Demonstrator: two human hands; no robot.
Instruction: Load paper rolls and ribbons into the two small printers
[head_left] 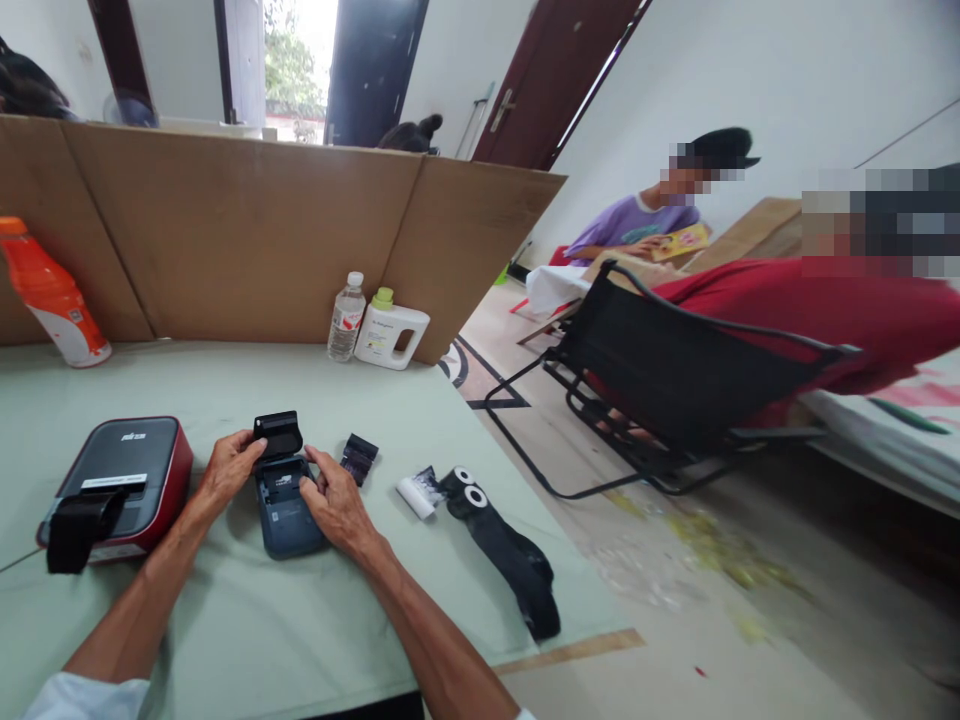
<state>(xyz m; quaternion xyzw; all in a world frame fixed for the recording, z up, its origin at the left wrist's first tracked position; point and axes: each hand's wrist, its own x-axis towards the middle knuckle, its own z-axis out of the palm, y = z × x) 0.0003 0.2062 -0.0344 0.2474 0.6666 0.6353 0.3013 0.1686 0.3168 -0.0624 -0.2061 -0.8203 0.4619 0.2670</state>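
A small dark portable printer lies on the table with its lid swung up, so its inner bay shows. My left hand pinches the lid's left side between thumb and fingers. On the printer's right edge, my right hand grips the body, thumb over the bay's rim. Just beyond that hand sits a black folded strip. Farther right are a white roll with black film and a long black band that has two white-rimmed rolls at its end.
A larger red and grey printer with black ribbon hanging out stands left. Along the cardboard partition are an orange bottle, a water bottle and a white jug. Right of the table, a person sits in a black folding chair.
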